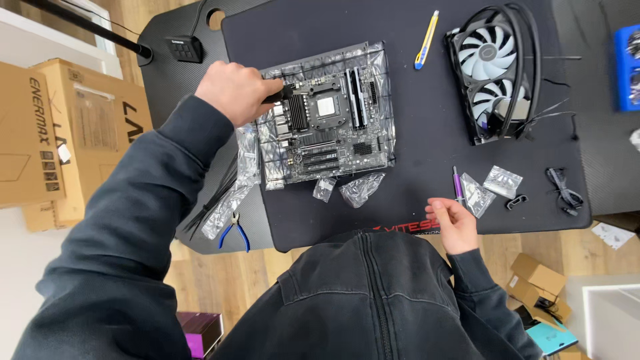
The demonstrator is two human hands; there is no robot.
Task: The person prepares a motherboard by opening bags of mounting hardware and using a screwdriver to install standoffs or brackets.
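The circuit board (330, 120) lies on a clear plastic bag at the middle of the counter (427, 133). The left hand (235, 90) is clenched around a black tool handle (277, 95) at the board's left edge. The right hand (455, 223), fingers loosely curled and empty, rests near small plastic bags (490, 187) right of the board.

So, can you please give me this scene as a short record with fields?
surface: dark desk mat
left hand: closed on a black tool handle at the motherboard's left edge
right hand: open, holds nothing, near small plastic bags
motherboard: lies flat on a clear bag
cooler: two fans, upper right
knife: yellow and blue, top
pliers: blue handles, lower left
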